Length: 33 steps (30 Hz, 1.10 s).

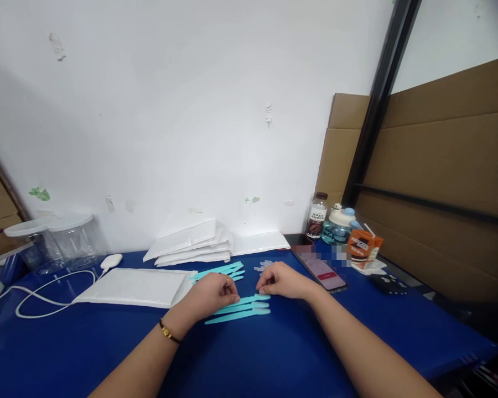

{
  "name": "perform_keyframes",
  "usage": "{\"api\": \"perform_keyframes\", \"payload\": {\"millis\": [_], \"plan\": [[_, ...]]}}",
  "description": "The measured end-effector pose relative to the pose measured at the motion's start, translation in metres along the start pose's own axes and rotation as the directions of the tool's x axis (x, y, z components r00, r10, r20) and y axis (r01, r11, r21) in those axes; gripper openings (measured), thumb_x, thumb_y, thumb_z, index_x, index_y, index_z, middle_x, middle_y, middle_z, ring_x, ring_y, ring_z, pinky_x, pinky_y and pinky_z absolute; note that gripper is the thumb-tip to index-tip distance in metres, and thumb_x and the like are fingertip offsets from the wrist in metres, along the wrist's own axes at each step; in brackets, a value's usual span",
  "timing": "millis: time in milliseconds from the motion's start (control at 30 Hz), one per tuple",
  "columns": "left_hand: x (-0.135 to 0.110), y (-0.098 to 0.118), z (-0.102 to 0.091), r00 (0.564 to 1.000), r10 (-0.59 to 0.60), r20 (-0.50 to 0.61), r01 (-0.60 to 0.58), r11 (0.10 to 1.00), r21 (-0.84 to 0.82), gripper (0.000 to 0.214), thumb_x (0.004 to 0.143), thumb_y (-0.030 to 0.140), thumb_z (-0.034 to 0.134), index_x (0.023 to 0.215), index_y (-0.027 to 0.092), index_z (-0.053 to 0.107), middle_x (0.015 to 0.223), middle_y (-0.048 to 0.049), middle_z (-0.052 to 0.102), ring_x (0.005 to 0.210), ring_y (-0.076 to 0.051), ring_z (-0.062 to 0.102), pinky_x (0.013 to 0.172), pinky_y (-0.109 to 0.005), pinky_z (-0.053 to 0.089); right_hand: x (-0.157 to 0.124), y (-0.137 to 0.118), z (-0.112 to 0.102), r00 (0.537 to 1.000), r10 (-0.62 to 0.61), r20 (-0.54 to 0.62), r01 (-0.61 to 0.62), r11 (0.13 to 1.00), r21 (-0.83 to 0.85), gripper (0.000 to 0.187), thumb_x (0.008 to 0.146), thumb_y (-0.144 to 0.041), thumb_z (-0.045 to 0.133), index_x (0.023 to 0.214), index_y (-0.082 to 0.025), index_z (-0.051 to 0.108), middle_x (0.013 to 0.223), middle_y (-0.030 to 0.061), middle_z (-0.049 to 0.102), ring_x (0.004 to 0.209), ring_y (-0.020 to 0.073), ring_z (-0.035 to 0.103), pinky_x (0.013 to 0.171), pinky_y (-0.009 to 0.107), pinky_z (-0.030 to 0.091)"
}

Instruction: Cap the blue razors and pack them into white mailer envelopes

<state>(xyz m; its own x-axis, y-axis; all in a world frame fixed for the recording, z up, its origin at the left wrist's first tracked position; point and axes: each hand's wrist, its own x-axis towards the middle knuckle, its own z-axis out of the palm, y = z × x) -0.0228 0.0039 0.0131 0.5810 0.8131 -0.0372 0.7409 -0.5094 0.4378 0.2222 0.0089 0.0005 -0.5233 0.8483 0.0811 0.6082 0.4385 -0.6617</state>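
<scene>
My left hand point(211, 296) rests on the blue table point(274, 354) with its fingers curled over the left ends of three teal plastic sticks point(243, 309) lying side by side. My right hand point(281, 281) has its fingers bent down, pinching at the right end of the top stick. Behind my left hand lies a small heap of more teal sticks point(222, 270). A few clear plastic pieces point(263, 266) sit just beyond my right hand.
White padded envelopes lie flat point(135, 287) and stacked point(191, 243) at the back. A phone point(321, 270), a bottle point(316, 215), a blue-lidded cup point(339, 225) and an orange carton point(363, 247) stand right. Clear jars point(62, 240) and a white cable point(45, 290) are left. Cardboard point(440, 160) lines the right.
</scene>
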Motion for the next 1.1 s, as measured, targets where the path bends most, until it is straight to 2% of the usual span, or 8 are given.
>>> {"api": "perform_keyframes", "payload": {"millis": [100,167,367,567,733,900,1000,1100], "plan": [[0.000,-0.013,-0.008,0.990,-0.043,-0.135,0.058,0.992,0.111,0.018,0.077,0.034,0.052,0.083,0.023,0.064,0.081,-0.0006,0.064,0.073,-0.016,0.057,0.061,-0.022,0.038,0.000,0.008,-0.011,0.966,0.012,-0.257,-0.038,0.995,-0.096,0.015,0.073,-0.019,0.059,0.080,-0.018,0.071,0.080,0.0038,0.069,0.069,0.0150,0.059,0.064,0.024,0.043],[0.000,-0.022,-0.011,0.978,-0.045,-0.202,0.088,0.973,0.213,0.016,0.077,0.031,0.053,0.086,0.023,0.064,0.088,-0.0023,0.063,0.081,-0.018,0.056,0.067,-0.024,0.038,0.001,0.014,-0.015,0.940,0.015,-0.340,-0.071,0.986,-0.152,0.015,0.074,-0.016,0.056,0.080,-0.017,0.070,0.081,0.0045,0.067,0.070,0.0150,0.058,0.066,0.025,0.043],[0.001,-0.028,-0.011,0.980,-0.010,-0.198,0.079,0.936,0.344,0.015,0.078,0.027,0.052,0.085,0.024,0.064,0.086,-0.0030,0.063,0.082,-0.019,0.057,0.067,-0.026,0.037,0.005,0.024,-0.005,0.974,-0.046,-0.224,-0.026,0.952,-0.306,0.013,0.072,-0.014,0.059,0.080,-0.019,0.069,0.085,0.0043,0.062,0.074,0.0147,0.057,0.067,0.023,0.041],[0.001,-0.023,-0.014,0.980,0.014,-0.198,0.068,0.912,0.405,0.022,0.082,0.021,0.041,0.074,0.020,0.061,0.079,-0.0045,0.063,0.073,-0.017,0.056,0.063,-0.027,0.035,0.006,0.022,-0.002,0.981,-0.050,-0.188,-0.020,0.936,-0.353,0.011,0.078,-0.020,0.056,0.074,-0.018,0.066,0.081,0.0043,0.059,0.071,0.0144,0.055,0.065,0.024,0.040],[-0.001,-0.014,-0.013,0.966,0.019,-0.256,0.050,0.965,0.257,0.024,0.084,0.025,0.037,0.078,0.020,0.059,0.084,-0.0043,0.062,0.076,-0.017,0.055,0.066,-0.026,0.036,0.004,0.018,-0.002,0.981,-0.100,-0.164,0.040,0.940,-0.339,0.013,0.077,-0.012,0.053,0.077,-0.017,0.064,0.080,0.0043,0.060,0.070,0.0138,0.054,0.063,0.022,0.039],[-0.003,-0.003,-0.003,0.997,-0.001,-0.081,-0.002,0.999,-0.036,0.024,0.085,0.031,0.035,0.079,0.020,0.055,0.073,-0.0007,0.060,0.067,-0.014,0.054,0.061,-0.022,0.037,0.003,0.017,-0.003,0.987,-0.075,-0.141,0.031,0.955,-0.294,0.017,0.072,-0.005,0.052,0.076,-0.017,0.063,0.075,0.0025,0.061,0.064,0.0125,0.053,0.059,0.021,0.037],[-0.002,-0.002,0.001,0.996,-0.053,-0.067,0.041,0.984,-0.173,0.026,0.088,0.035,0.029,0.086,0.020,0.049,0.069,0.0016,0.057,0.062,-0.012,0.051,0.060,-0.022,0.039,0.002,0.013,-0.005,0.979,-0.085,-0.185,0.037,0.968,-0.247,0.015,0.074,-0.007,0.051,0.077,-0.017,0.061,0.076,0.0024,0.060,0.066,0.0123,0.052,0.060,0.021,0.037],[-0.001,-0.001,-0.001,0.993,-0.032,-0.111,0.012,0.984,-0.178,0.027,0.088,0.039,0.029,0.085,0.020,0.047,0.075,0.0016,0.055,0.068,-0.012,0.049,0.065,-0.023,0.040,-0.001,0.005,-0.007,0.950,-0.129,-0.284,0.073,0.977,-0.201,0.012,0.079,-0.011,0.046,0.082,-0.017,0.056,0.082,0.0024,0.058,0.070,0.0123,0.050,0.064,0.022,0.038]]}}
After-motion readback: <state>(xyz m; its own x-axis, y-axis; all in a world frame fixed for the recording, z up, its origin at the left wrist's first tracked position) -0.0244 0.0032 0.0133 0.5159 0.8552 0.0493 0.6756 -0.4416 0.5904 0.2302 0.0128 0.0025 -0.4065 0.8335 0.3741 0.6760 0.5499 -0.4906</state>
